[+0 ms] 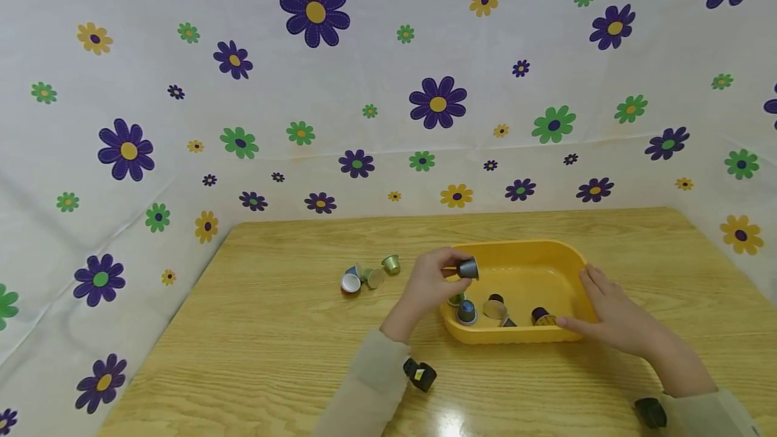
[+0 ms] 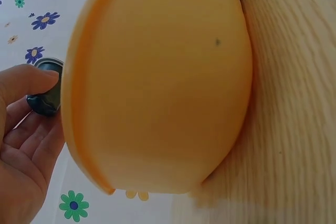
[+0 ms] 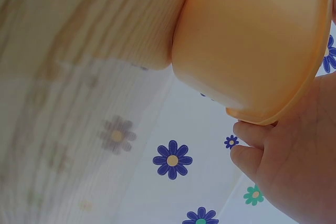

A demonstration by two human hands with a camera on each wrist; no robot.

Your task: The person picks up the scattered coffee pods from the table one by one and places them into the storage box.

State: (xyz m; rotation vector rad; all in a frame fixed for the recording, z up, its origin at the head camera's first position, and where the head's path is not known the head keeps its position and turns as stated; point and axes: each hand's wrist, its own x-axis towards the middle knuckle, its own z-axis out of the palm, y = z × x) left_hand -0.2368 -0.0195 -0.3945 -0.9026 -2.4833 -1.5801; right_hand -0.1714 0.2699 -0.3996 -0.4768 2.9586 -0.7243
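In the head view my left hand [image 1: 433, 280] pinches a dark grey coffee capsule [image 1: 468, 268] above the left end of a yellow tray [image 1: 516, 336]. The left wrist view shows thumb and fingers around that capsule [image 2: 48, 90], just beyond the tray wall [image 2: 163, 87]. Several capsules lie in the tray, among them a blue one [image 1: 466, 311] at the left and a dark purple one [image 1: 540, 316] near the front. My right hand [image 1: 619, 315] rests on the tray's right end, its thumb at the front rim and its fingers along the right side.
Left of the tray, several capsules sit in a small group on the wooden table [image 1: 273, 329], including a green one [image 1: 391, 264] and one with a white lid [image 1: 350, 282]. A flower-patterned sheet [image 1: 364, 73] stands behind and along the sides of the table.
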